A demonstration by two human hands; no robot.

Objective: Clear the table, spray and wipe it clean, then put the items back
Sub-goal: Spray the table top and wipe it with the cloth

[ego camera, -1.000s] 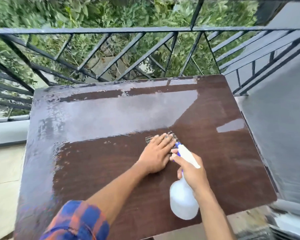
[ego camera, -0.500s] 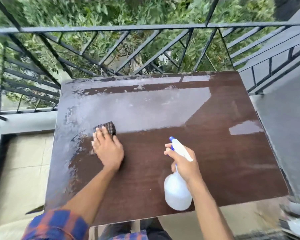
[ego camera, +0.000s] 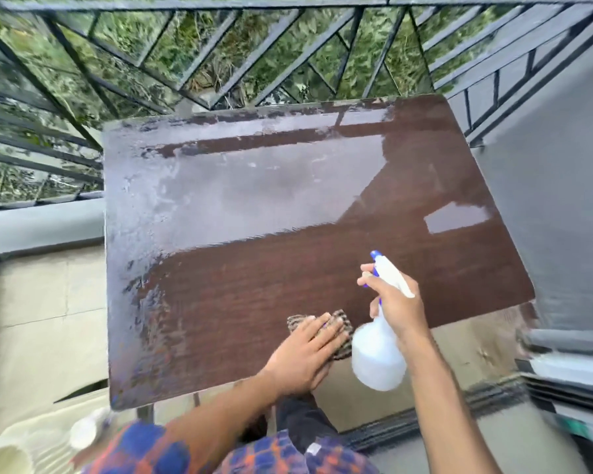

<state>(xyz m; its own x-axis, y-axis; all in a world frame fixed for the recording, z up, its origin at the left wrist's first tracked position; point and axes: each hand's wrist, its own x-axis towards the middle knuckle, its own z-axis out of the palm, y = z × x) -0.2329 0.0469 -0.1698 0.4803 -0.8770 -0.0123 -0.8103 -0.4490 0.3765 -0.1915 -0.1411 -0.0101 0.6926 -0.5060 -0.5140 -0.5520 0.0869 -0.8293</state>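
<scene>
The desk (ego camera: 254, 285), a dark brown top set against a black railing (ego camera: 185, 63) along its far edge and a grey wall (ego camera: 562, 200) off its right edge, carries nothing but a cloth, so the clearing step looks done. A pale wet sheen covers the far half and runs down the left edge, while the near right part shows dark wood grain. By that, spraying and wiping seem well under way but not finished. Putting the items back is all left to do, and none of them can be made out here. A white spray bottle (ego camera: 377, 357) with a blue nozzle hangs in the air at the near edge, right of the middle, its body partly past that edge and its nozzle aimed toward the far left corner. The right grip (ego camera: 397, 306) is curled round the bottle's neck with a finger at the trigger. The left grip (ego camera: 305, 354) lies flat, fingers straight, pressing the cloth (ego camera: 345, 345) onto the desk at the near edge, just beside the bottle. The cloth is small, striped and mostly hidden under those fingers.
</scene>
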